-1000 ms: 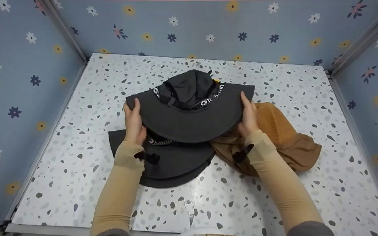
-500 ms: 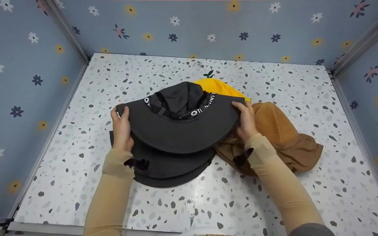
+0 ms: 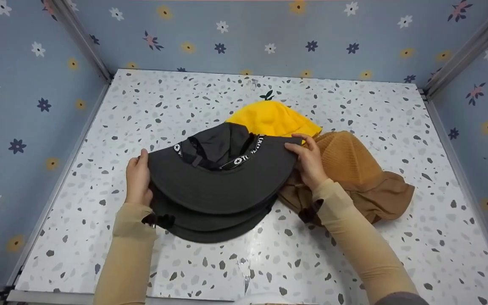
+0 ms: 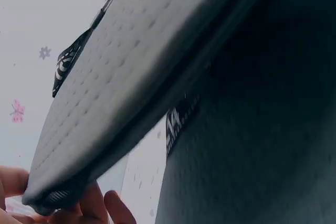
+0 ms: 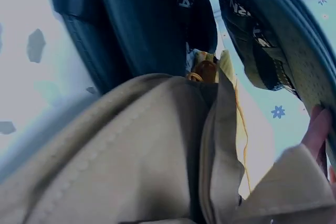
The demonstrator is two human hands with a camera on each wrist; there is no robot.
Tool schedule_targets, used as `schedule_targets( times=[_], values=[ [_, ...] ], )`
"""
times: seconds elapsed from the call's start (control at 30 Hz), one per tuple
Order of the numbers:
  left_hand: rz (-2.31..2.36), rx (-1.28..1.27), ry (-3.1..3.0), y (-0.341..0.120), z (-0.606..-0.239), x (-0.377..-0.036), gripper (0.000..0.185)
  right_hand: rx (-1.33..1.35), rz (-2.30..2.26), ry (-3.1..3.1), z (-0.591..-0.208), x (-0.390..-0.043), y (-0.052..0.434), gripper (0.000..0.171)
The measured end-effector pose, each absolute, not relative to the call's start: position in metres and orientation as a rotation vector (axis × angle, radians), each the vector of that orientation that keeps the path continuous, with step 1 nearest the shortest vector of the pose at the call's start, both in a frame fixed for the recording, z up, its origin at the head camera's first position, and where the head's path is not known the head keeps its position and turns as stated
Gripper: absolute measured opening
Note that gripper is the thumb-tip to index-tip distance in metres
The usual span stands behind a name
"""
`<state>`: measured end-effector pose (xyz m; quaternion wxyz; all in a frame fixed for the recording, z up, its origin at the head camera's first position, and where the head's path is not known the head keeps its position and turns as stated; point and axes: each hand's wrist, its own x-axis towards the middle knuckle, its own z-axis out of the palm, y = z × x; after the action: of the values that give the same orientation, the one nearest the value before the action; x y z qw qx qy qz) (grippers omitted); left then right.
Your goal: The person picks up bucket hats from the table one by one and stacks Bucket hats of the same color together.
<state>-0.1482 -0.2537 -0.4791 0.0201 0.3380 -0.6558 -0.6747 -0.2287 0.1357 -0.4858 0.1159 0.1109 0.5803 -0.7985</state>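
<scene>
A dark grey bucket hat (image 3: 223,178) with a black-and-white lettered band is held by its brim over a stack of similar grey hats (image 3: 218,224). My left hand (image 3: 139,178) grips the brim's left edge, and my right hand (image 3: 307,159) pinches its right edge. The left wrist view shows the held brim's underside (image 4: 136,72) with my fingers (image 4: 92,208) curled at its rim. In the right wrist view the lower grey hats (image 5: 142,24) and the brown hat (image 5: 131,156) fill the frame.
A yellow hat (image 3: 271,118) lies behind the held one. A brown hat (image 3: 354,169) lies to the right under my right forearm. They rest on a speckled white tabletop (image 3: 354,254) enclosed by blue flowered walls (image 3: 28,106).
Both hands have carried the grey hat toward me and down onto the grey stack. The yellow hat behind it is now uncovered.
</scene>
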Motion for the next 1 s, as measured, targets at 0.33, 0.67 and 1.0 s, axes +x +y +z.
schedule_targets(
  times=[0.33, 0.67, 1.0],
  values=[
    [-2.002, 1.148, -2.142, -0.271, -0.491, -0.139, 0.065, 0.141, -2.106, 1.978, -0.494, -0.213, 0.129, 0.031],
    [-2.02, 1.24, -2.154, -0.283, -0.498, -0.135, 0.063, 0.021, -1.908, 2.083, -0.503, -0.209, 0.127, 0.049],
    [-2.087, 1.279, -2.13, -0.298, -0.511, -0.134, 0.063, -0.128, -1.635, 2.251, -0.508, -0.206, 0.12, 0.046]
  ],
)
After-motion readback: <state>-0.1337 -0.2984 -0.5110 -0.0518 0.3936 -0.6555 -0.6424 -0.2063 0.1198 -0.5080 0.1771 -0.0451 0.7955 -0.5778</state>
